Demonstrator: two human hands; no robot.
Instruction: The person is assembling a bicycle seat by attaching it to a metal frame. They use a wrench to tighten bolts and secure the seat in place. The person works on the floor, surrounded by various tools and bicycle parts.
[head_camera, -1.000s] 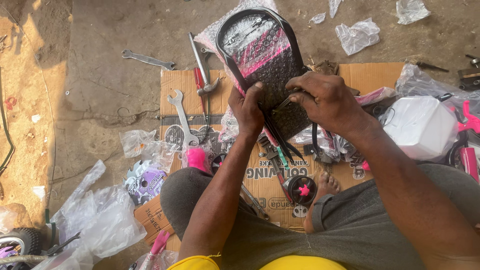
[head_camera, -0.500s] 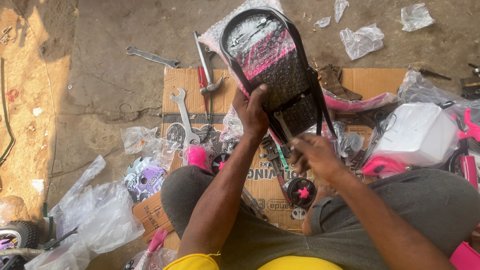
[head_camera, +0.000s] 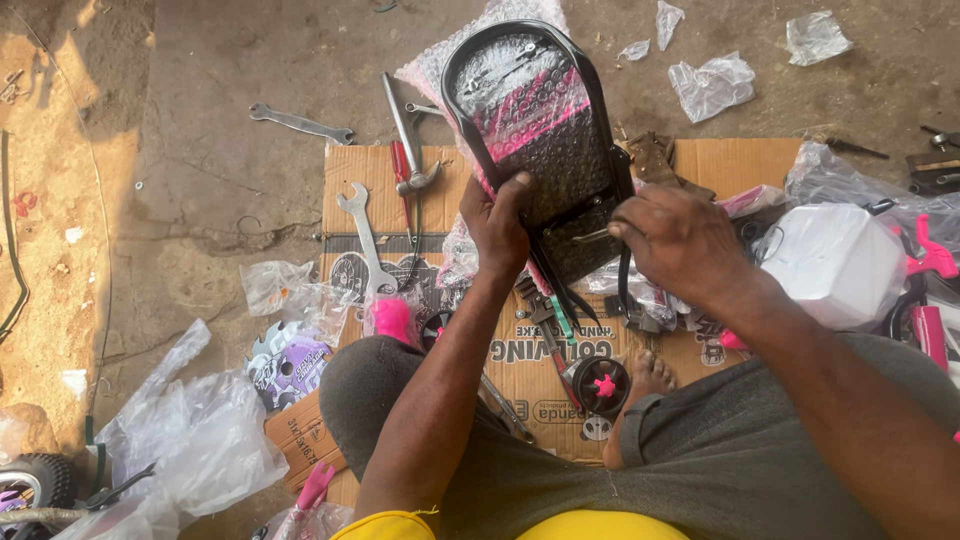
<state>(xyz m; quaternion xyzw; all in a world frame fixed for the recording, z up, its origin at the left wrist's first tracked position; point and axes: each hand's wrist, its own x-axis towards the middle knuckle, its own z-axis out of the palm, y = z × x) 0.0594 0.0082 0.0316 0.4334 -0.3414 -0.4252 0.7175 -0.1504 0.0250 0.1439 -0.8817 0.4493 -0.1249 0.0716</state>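
Left hand (head_camera: 497, 222) grips the lower left edge of a bubble-wrapped black-and-pink bike seat back (head_camera: 540, 140). Right hand (head_camera: 675, 240) pinches a small metal part at its lower right. Spanner (head_camera: 364, 235) and hammer (head_camera: 408, 135) lie on flattened cardboard (head_camera: 760, 160).

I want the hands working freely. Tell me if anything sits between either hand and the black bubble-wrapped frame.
Nothing visible does. The left hand grips the frame's left edge directly, and the right hand presses at its lower right, fingers on it.
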